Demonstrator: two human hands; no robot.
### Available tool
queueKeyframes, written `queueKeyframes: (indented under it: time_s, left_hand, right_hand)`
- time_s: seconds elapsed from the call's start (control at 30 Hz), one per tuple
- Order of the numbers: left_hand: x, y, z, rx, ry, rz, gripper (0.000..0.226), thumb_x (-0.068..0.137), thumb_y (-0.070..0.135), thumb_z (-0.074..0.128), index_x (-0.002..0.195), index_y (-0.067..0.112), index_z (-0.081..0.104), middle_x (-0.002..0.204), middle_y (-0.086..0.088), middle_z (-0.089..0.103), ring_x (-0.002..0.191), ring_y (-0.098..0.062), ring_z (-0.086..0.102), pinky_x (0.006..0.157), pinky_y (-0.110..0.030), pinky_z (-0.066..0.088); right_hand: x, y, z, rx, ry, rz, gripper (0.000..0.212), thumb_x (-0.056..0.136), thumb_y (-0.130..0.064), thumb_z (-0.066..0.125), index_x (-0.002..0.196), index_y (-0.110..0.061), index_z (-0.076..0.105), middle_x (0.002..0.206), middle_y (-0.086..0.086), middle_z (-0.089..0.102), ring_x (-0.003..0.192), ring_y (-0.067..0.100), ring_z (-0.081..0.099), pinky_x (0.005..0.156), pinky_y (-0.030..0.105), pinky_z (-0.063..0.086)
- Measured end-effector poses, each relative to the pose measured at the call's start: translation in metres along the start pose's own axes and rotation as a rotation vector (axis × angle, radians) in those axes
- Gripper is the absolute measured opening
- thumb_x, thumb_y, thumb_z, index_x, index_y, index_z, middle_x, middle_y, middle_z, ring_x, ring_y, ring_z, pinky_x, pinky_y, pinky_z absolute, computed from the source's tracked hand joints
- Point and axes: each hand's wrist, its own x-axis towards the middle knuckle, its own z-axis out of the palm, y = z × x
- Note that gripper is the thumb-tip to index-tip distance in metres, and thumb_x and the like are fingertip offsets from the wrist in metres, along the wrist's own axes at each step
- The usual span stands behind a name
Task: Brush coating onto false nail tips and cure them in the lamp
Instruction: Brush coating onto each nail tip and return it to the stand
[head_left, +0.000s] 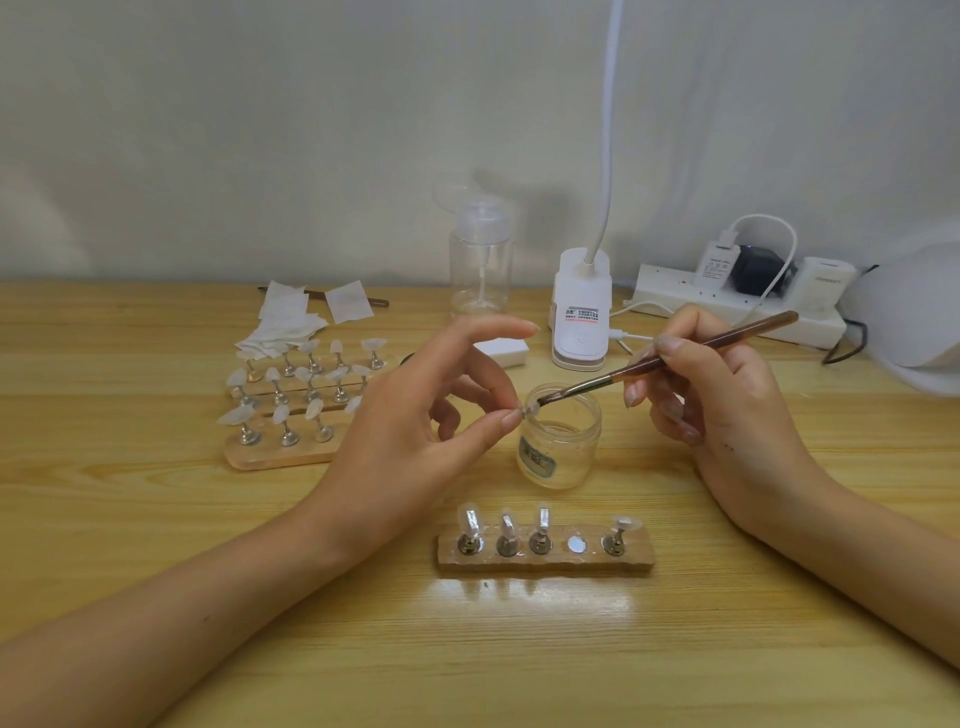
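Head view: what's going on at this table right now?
A person is coating nail tips. The left hand pinches a false nail tip over the rim of the small open jar, while the right hand holds a brush with its bristles on that tip. The near wooden holder carries four stands and one bare magnet spot. More tips sit on the far holders to the left.

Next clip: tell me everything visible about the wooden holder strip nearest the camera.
The near wooden strip is a rough-edged, pale brown bar lying flat on the table, long side across the view, just in front of the small jar. It has five positions: four carry metal stands topped with pale translucent nail tips, and the fourth from the left shows only a bare silvery disc. Apart from these, only the table touches it.
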Motion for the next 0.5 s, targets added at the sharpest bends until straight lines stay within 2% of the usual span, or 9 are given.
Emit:
queueKeyframes:
  time_s: [0.17,0.3,0.4,0.5]
  left_hand:
    - [0.0006,0.0004,-0.0004,0.009,0.0,-0.001,0.051,0.091,0.005,0.072,0.132,0.03,0.056,0.087,0.01,0.068,0.091,-0.015,0.068,0.062,-0.032,0.051]
    - [0.0002,0.0006,-0.0002,0.009,0.001,0.001,0.05,0.091,0.005,0.072,0.132,0.029,0.056,0.087,0.01,0.068,0.092,-0.017,0.068,0.062,-0.031,0.05]
    - [0.0002,0.0008,-0.0004,0.006,0.0,0.001,0.049,0.091,0.006,0.072,0.131,0.029,0.056,0.088,0.009,0.069,0.092,-0.018,0.068,0.062,-0.03,0.05]
    - [0.0003,0.0012,-0.0005,0.003,-0.002,0.002,0.049,0.09,0.006,0.072,0.131,0.029,0.056,0.088,0.01,0.069,0.092,-0.017,0.068,0.062,-0.03,0.05]
  right_hand:
    - [-0.0011,-0.0003,0.0005,-0.011,-0.067,-0.032,0.021,0.093,-0.019,0.049,0.073,-0.023,0.055,0.065,0.005,0.064,0.048,0.008,0.038,0.041,0.016,0.029]
    - [-0.0009,0.0009,-0.0001,-0.044,-0.008,0.011,0.024,0.1,-0.01,0.047,0.077,-0.015,0.05,0.063,0.005,0.063,0.048,0.007,0.037,0.041,0.015,0.03]
    - [-0.0009,-0.0004,-0.0014,0.011,-0.006,-0.003,0.019,0.094,-0.019,0.05,0.075,-0.019,0.052,0.064,0.003,0.063,0.048,0.007,0.037,0.041,0.015,0.03]
    - [-0.0017,-0.0013,0.0006,0.019,-0.064,-0.014,0.017,0.094,-0.019,0.051,0.076,-0.019,0.052,0.065,0.004,0.064,0.048,0.007,0.036,0.041,0.015,0.03]
